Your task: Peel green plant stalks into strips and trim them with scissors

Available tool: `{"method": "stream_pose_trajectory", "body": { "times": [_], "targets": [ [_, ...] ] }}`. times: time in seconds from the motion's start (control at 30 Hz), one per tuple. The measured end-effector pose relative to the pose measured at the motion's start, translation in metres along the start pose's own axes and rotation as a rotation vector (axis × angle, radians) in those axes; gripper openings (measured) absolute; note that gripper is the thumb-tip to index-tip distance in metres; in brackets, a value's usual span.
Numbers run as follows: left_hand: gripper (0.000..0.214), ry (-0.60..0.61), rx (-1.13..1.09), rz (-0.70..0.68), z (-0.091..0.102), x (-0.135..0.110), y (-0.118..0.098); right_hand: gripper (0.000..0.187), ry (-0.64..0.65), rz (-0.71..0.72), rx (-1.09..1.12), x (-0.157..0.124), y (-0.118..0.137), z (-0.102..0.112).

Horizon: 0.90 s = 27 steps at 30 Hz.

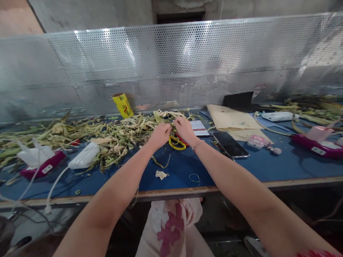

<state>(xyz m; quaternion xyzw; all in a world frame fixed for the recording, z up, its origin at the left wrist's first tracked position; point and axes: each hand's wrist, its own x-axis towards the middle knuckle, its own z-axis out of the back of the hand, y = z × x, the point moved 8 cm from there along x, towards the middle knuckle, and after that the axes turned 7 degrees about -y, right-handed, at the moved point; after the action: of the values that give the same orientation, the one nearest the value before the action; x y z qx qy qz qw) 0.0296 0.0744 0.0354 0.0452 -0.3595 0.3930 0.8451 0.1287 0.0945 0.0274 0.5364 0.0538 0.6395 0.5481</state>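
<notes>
My left hand (160, 134) and my right hand (184, 129) are close together above the middle of the blue table (180, 176), fingers curled in. Whatever they pinch is too small or hidden to name. Just behind them lies a heap of dried, pale green plant strips (131, 131), with a longer leaf (159, 117) beyond my left fingertips. Beneath my hands rests a yellow-handled pair of scissors (177, 143), its blades mostly covered. A small pale scrap (161, 175) lies nearer the table's front edge.
A yellow box (123, 105) stands against the perforated metal screen (162, 67). On the right are a phone (231, 144), brown paper (231, 117) and a pink case (256, 141). Purple-based power strips (43, 165) and white adapters (84, 155) with cables occupy the left.
</notes>
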Motion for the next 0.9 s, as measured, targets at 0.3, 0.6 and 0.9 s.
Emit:
{"method": "stream_pose_trajectory", "body": {
  "times": [0.3,0.6,0.9],
  "targets": [
    [0.026,-0.090,-0.142,0.189,0.013,-0.002,0.003,0.020,0.103,-0.098,0.217,-0.002,0.002,-0.001],
    [0.023,-0.251,-0.588,0.519,0.003,-0.009,0.036,0.019,0.165,0.070,0.292,-0.009,0.015,-0.005],
    [0.006,-0.358,-0.889,0.793,-0.001,-0.017,0.055,0.012,0.235,0.157,-0.228,-0.005,0.007,-0.002]
  ]
}}
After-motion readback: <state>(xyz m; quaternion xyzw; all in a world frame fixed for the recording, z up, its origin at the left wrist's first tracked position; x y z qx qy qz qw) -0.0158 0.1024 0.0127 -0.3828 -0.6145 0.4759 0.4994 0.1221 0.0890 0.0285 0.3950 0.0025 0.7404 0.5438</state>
